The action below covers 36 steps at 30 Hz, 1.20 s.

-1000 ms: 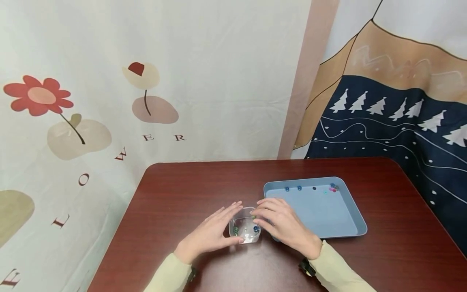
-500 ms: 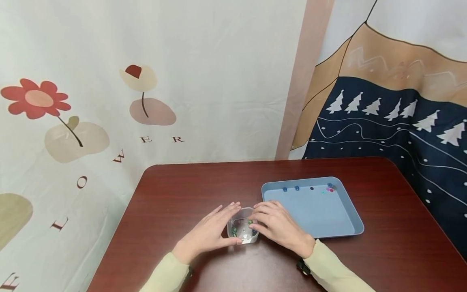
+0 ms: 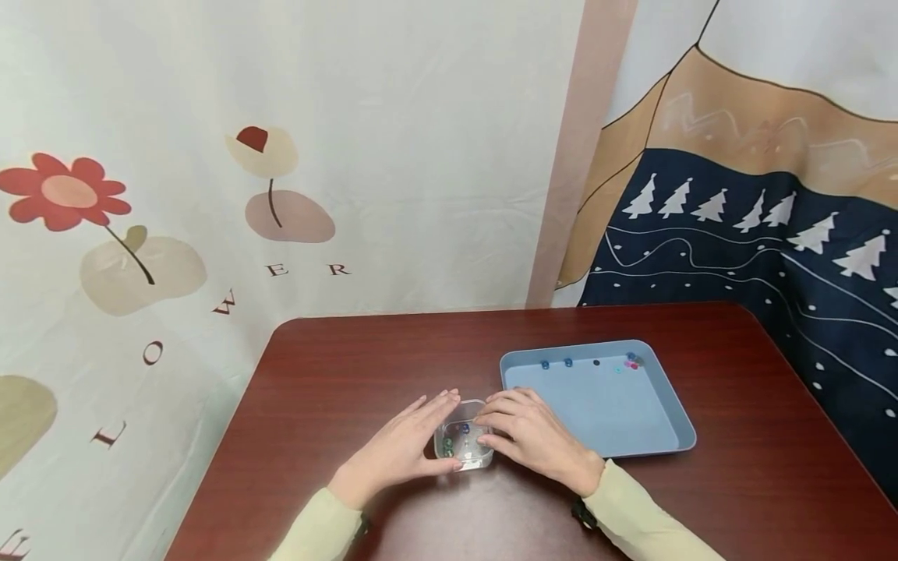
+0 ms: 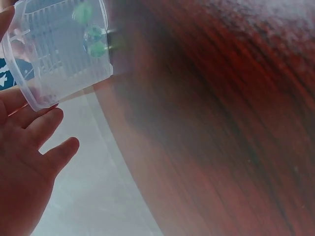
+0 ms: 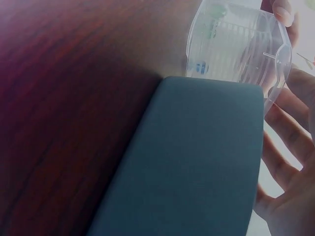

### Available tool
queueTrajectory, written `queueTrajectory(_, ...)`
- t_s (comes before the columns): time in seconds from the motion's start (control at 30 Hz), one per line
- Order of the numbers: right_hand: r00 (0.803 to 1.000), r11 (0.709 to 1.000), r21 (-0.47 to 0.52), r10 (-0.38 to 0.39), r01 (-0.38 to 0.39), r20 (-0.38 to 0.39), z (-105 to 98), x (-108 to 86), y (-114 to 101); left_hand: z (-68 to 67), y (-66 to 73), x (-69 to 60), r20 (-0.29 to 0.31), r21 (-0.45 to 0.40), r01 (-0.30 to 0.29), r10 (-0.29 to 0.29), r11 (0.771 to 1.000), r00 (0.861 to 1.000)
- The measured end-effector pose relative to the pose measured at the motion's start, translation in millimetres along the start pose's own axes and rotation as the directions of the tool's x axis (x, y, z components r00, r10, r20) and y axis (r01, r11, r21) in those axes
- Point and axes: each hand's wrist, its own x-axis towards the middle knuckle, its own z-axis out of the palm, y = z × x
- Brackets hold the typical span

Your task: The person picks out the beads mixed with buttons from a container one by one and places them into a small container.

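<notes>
A clear plastic box (image 3: 471, 460) stands on the table, with green marbles (image 3: 447, 446) along its left side and a blue marble (image 3: 466, 428) towards the back. My left hand (image 3: 398, 448) holds the box from the left, thumb at the near side and fingers along the far side. At the right rim is my right hand (image 3: 536, 436), fingers bent loosely over the box's edge; no marble shows between them. In the left wrist view, green marbles (image 4: 96, 42) show through the box wall. A blue marble (image 5: 201, 67) shows through it in the right wrist view.
A blue tray (image 3: 603, 421) lies right of the box, close to my right hand. Along its back are blue marbles (image 3: 568, 363), a dark disc (image 3: 597, 362) and small pink pieces (image 3: 634, 365) in the far right corner. A printed curtain (image 3: 421, 156) hangs behind the table (image 3: 379, 358).
My right hand has moved left and slightly down to the box and let go of a green marble. A blue marble in the box now lies further left and back. My left hand stays around the box.
</notes>
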Motion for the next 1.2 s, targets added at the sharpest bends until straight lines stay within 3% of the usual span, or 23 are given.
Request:
queueTrajectory(0.3, 1.0, 0.998, 0.058, 0.024, -0.023, -0.006, -9.3, -6.9, 1.9, -2.3, 1.7, 0.8, 0.01, -0.031, 0.024, -0.024, 0.999, 1.0)
queueTrajectory(0.6, 0.99, 0.992, 0.02, 0.126, -0.125, -0.058, -45.3, -24.8, 14.0, -1.0, 1.4, 1.9, 0.014, -0.073, 0.054, -0.053, 0.996, 0.998)
queueTrajectory(0.83, 0.953, 0.953, -0.017, 0.301, -0.302, -0.043, -76.1, -40.9, 28.5, -0.9, -0.7, -1.4, 0.013, -0.158, 0.062, -0.06, 0.985, 0.998)
queueTrajectory(1.2, 0.903, 0.891, -0.149, 0.429, -0.429, -0.034, -114.1, -71.1, 62.6, 0.1, -1.2, -1.9, 0.026, -0.221, 0.079, -0.075, 0.972, 0.997)
